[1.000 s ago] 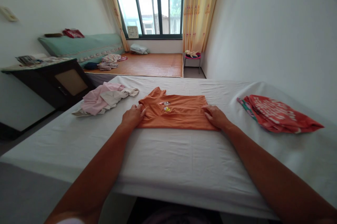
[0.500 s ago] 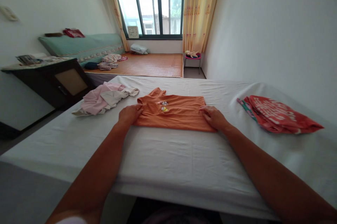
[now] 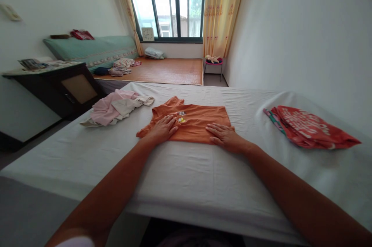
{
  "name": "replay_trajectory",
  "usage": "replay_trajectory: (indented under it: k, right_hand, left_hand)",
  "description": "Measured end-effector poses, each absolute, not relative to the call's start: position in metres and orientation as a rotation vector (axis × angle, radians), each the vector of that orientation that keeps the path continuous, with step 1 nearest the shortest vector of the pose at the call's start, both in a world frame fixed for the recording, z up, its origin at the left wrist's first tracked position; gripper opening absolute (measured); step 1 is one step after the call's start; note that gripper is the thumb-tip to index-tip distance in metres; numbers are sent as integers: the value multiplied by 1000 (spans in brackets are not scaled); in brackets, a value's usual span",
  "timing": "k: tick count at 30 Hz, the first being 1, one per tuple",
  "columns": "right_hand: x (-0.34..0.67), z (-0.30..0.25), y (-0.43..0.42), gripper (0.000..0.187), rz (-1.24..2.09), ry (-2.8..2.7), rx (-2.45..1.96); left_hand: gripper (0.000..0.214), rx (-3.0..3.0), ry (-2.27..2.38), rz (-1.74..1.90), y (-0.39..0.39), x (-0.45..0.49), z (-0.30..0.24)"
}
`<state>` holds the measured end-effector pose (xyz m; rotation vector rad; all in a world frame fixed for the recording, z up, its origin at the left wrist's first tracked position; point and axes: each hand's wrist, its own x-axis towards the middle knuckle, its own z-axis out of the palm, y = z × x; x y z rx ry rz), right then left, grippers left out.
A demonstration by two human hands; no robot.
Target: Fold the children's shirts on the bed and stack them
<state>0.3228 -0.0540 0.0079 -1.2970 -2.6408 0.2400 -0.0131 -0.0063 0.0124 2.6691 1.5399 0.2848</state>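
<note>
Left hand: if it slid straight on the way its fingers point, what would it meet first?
Probably the small print on the shirt, just ahead of the left hand.

Soft daylight enters through the window point(image 3: 171, 5) at upper centre, where the panes are nearly blown out to white. The white sheet on the bed point(image 3: 186, 177) reflects it evenly, with only faint shadows. Wide-angle distortion bends the walls and stretches the forearms toward the lower corners; the focus is mildly soft throughout.
</note>
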Motion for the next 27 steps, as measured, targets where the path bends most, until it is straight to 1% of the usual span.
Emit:
replay_trajectory:
  k: [2,5,9,13,21,24,27]
  right_hand:
    - [333,4,-47,55,201,-2600,-1372]
    - [351,-1,-36,55,118,-2515,-1496]
    - [366,-7,-28,53,33,-2408,-1637]
    - [355,-5,-28,51,-26,-2395,-1611]
    - [270,18,-17,59,164,-2732,-1327]
    - [251,18,2,63,224,-2750,-1332]
    - [256,10,25,64,211,-2710,-1385]
  left_hand:
    - [63,2647,1577,220,-5,-15,9]
    - [65,2606,1672,220,-3,-19,7]
    - [58,2544,1870,314,2,-27,7]
    - [55,2469,2001,387,7,-37,2]
    - [55,2410,1996,370,4,-40,-1]
    - [54,2401,1992,377,2,-40,2]
    - [52,2399,1995,374,-1,-40,4]
